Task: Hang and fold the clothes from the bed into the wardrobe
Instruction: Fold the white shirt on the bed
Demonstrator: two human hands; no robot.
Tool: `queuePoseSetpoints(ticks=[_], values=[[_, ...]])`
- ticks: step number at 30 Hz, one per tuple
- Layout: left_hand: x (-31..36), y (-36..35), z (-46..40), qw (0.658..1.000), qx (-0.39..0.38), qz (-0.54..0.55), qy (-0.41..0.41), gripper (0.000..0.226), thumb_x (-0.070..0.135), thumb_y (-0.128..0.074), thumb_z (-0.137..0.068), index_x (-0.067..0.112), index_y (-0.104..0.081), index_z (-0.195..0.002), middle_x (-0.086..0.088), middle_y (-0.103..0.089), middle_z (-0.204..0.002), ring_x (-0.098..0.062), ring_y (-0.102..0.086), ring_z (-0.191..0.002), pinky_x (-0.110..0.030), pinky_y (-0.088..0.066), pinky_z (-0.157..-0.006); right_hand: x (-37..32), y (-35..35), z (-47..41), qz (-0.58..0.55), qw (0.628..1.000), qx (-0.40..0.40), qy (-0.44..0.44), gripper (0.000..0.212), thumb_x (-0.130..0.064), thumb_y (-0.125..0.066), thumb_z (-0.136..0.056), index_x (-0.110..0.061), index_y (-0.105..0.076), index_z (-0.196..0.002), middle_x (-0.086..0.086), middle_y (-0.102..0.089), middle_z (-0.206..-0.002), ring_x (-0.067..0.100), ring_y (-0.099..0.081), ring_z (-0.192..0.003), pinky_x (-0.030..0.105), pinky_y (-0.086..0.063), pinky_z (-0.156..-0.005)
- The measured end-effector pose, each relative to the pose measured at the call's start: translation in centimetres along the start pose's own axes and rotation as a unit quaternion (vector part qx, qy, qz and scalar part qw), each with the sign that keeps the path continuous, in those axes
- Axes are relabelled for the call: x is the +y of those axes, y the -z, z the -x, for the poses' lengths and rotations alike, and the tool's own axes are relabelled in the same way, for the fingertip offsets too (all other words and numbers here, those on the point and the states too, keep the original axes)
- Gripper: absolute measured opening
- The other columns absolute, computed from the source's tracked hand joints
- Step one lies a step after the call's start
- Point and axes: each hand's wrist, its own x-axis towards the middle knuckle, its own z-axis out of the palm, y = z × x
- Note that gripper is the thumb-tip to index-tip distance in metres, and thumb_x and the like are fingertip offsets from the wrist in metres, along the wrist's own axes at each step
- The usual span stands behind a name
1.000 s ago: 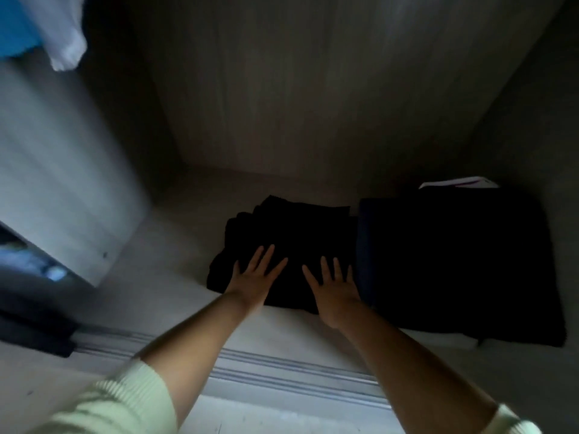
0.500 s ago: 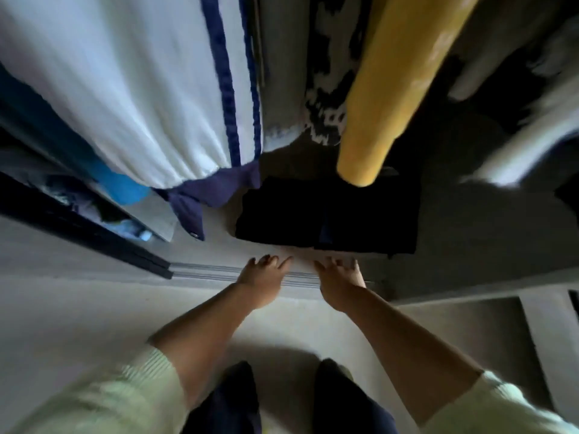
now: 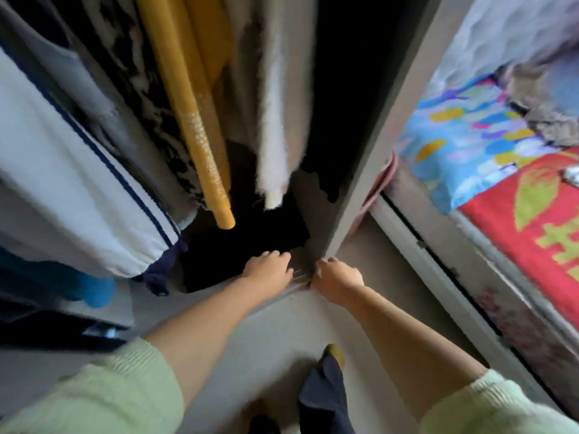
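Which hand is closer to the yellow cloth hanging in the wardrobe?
Left. The left hand is just below and a bit right of the yellow cloth. The right hand is farther right, past the wardrobe's side panel.

The wardrobe floor carries a dark folded pile of clothes, lying near its front edge and filling most of the visible base, toward 12 o'clock from the hands. At 3 o'clock stands the bed. Directly on it lie a blue patterned sheet and, nearer at 4 o'clock, a red cover with green and yellow shapes. A crumpled grey garment rests on the blue sheet at 2 o'clock, blurred.
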Motion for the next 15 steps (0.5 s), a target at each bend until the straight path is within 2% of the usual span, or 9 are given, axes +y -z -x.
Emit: queuePoseSetpoints(ticks=[4,8,11,13,15], values=[[6.1,4.6,-0.9,0.995,0.005,-0.021,-0.1,0.039,0.035,-0.034,-0.099,0.013,-0.045,-0.13,-0.009,-0.052,-0.128,-0.028,-0.047,-0.12,-0.039,-0.045,-0.09,5.8,4.1,5.2,-0.043,0.993,0.065,-0.094,0.03,-0.03,-0.04,-0.093,-0.014,-0.055,-0.114,0.009,-0.056,-0.119,0.031,-0.057,-0.108,0.033,-0.041,-0.075],[15.3,6.7,-1.8,0.98,0.01,-0.031,-0.197,0.039,0.037,-0.035,-0.098,0.015,-0.046,-0.128,-0.007,-0.053,-0.128,-0.029,-0.05,-0.119,-0.04,-0.045,-0.091,13.2,6.3,10.9,-0.079,0.973,0.09,-0.197,0.027,-0.028,-0.04,-0.093,-0.012,-0.058,-0.105,0.008,-0.061,-0.111,0.029,-0.06,-0.104,0.031,-0.04,-0.068],[22.8,7.1,-2.4,0.963,0.009,-0.042,-0.265,0.04,0.038,-0.035,-0.097,0.016,-0.046,-0.128,-0.006,-0.054,-0.128,-0.029,-0.052,-0.117,-0.039,-0.046,-0.089,19.0,6.9,15.6,-0.083,0.959,0.085,-0.256,0.028,-0.022,-0.038,-0.094,-0.011,-0.062,-0.104,0.006,-0.062,-0.108,0.028,-0.06,-0.104,0.03,-0.042,-0.069],[27.1,7.4,-2.9,0.953,0.013,-0.055,-0.299,0.04,0.038,-0.036,-0.097,0.016,-0.047,-0.128,-0.007,-0.054,-0.128,-0.028,-0.053,-0.117,-0.038,-0.045,-0.088,22.1,7.2,18.2,-0.083,0.951,0.088,-0.285,0.028,-0.021,-0.038,-0.096,-0.011,-0.061,-0.107,0.006,-0.061,-0.111,0.028,-0.059,-0.106,0.032,-0.047,-0.074],[31.6,7.6,-3.3,0.942,0.015,-0.065,-0.33,0.04,0.038,-0.038,-0.097,0.015,-0.046,-0.128,-0.008,-0.055,-0.128,-0.029,-0.053,-0.118,-0.039,-0.046,-0.09,25.5,7.5,20.7,-0.097,0.936,0.101,-0.322,0.027,-0.022,-0.038,-0.097,-0.011,-0.061,-0.106,0.007,-0.063,-0.11,0.028,-0.061,-0.101,0.033,-0.048,-0.073]])
